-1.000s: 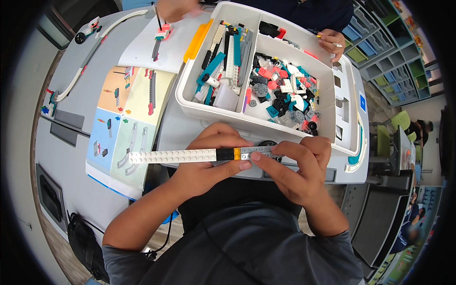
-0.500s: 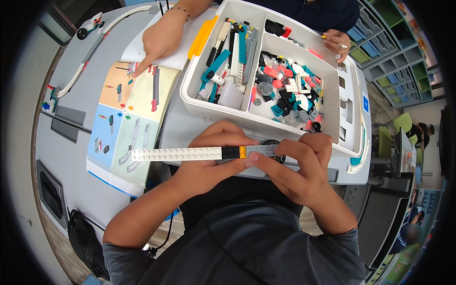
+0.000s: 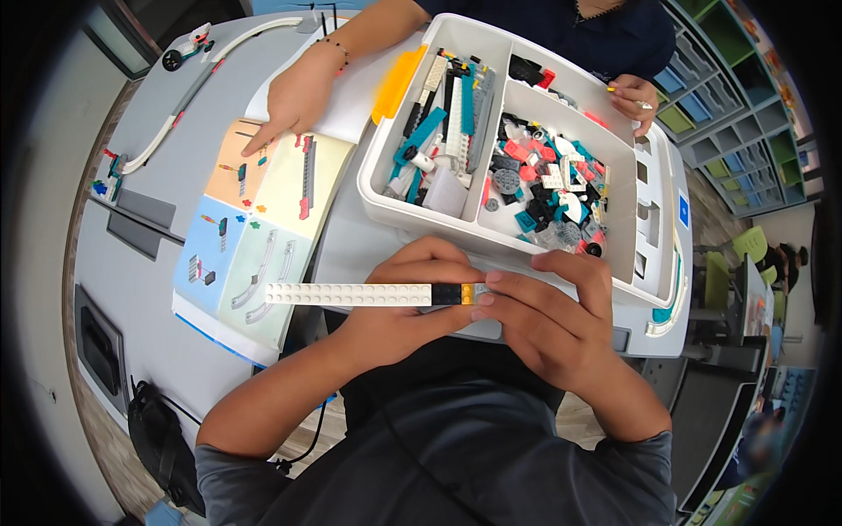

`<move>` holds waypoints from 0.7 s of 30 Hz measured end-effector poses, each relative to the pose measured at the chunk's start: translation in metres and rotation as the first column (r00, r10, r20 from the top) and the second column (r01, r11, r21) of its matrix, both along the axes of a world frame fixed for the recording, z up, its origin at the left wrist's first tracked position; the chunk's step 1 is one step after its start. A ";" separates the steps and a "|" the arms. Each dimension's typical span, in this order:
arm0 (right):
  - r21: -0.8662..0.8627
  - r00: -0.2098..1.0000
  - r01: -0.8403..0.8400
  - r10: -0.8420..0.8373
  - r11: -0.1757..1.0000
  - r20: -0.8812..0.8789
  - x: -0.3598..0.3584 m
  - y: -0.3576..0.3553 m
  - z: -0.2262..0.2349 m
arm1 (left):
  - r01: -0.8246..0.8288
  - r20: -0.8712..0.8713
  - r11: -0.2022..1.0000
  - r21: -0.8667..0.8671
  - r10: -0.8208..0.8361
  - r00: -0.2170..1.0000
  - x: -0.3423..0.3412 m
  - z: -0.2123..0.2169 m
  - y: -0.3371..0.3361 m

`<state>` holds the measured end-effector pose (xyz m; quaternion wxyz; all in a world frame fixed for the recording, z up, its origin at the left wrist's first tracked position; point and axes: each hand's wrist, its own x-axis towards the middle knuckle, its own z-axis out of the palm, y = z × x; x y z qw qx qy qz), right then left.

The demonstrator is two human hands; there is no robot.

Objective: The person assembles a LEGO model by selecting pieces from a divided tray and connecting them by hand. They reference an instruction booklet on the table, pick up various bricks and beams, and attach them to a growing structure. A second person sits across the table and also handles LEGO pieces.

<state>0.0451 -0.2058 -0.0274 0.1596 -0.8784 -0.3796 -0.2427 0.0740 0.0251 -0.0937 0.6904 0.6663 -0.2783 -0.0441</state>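
Note:
A long white studded toy-brick beam (image 3: 351, 295) with black and yellow pieces at its right end lies level between my hands, in front of the parts box. My left hand (image 3: 399, 329) is closed around it from below, its fingers behind and its thumb along the near side. My right hand (image 3: 557, 329) pinches the right end beside the yellow piece (image 3: 467, 294), hiding most of the grey part there. To the left, a picture booklet (image 3: 329, 188) lies spread on the table. Another person's hand (image 3: 298, 92) points at its orange panel.
The white parts box (image 3: 412, 215) holds sorted bricks and has a yellow latch (image 3: 399, 83). The person's other hand (image 3: 633, 98) is at its far right. A curved track (image 3: 193, 96) and a small wheeled model (image 3: 186, 48) stand far left; a black bag (image 3: 162, 438) is lower left.
The view has shifted, so everything sits slightly farther right. My right fingers now cover the grey end and the wheel seen there before. The other person's fingertip has moved left on the orange panel.

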 end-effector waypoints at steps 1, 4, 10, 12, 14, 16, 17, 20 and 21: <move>-0.004 1.000 0.004 -0.005 1.000 -0.004 0.000 0.000 0.001 | 0.006 -0.004 1.000 -0.005 -0.006 1.000 0.000 0.000 0.000; -0.008 1.000 0.014 -0.014 1.000 -0.008 -0.003 0.002 0.003 | 0.015 0.006 1.000 -0.027 -0.015 1.000 0.000 -0.004 -0.001; 0.005 0.998 0.037 -0.037 0.999 -0.057 -0.008 0.001 0.009 | 0.030 0.001 0.998 0.047 -0.030 1.000 0.002 -0.001 0.000; 0.128 0.995 0.047 -0.036 0.991 -0.089 -0.008 -0.001 0.009 | 0.016 0.024 0.995 0.098 -0.019 1.000 0.002 -0.001 -0.001; 0.212 0.990 0.084 -0.057 0.974 -0.132 -0.009 -0.006 0.013 | 0.007 0.043 0.989 0.148 -0.013 0.999 0.003 0.000 -0.001; 0.256 0.978 0.142 -0.095 0.956 -0.187 -0.011 -0.015 0.022 | 0.006 0.024 0.981 0.196 -0.011 1.000 0.002 -0.001 0.001; 0.273 0.977 0.138 -0.086 0.952 -0.193 -0.010 -0.022 0.020 | 0.001 0.021 0.978 0.209 -0.005 1.000 0.001 -0.001 0.002; 0.336 0.969 0.186 -0.116 0.924 -0.218 -0.014 -0.032 0.018 | -0.023 0.070 0.968 0.250 0.006 0.998 0.000 -0.004 0.003; 0.363 0.969 0.192 -0.118 0.912 -0.217 -0.015 -0.036 0.013 | -0.052 0.097 0.960 0.274 0.027 0.995 -0.001 -0.004 0.010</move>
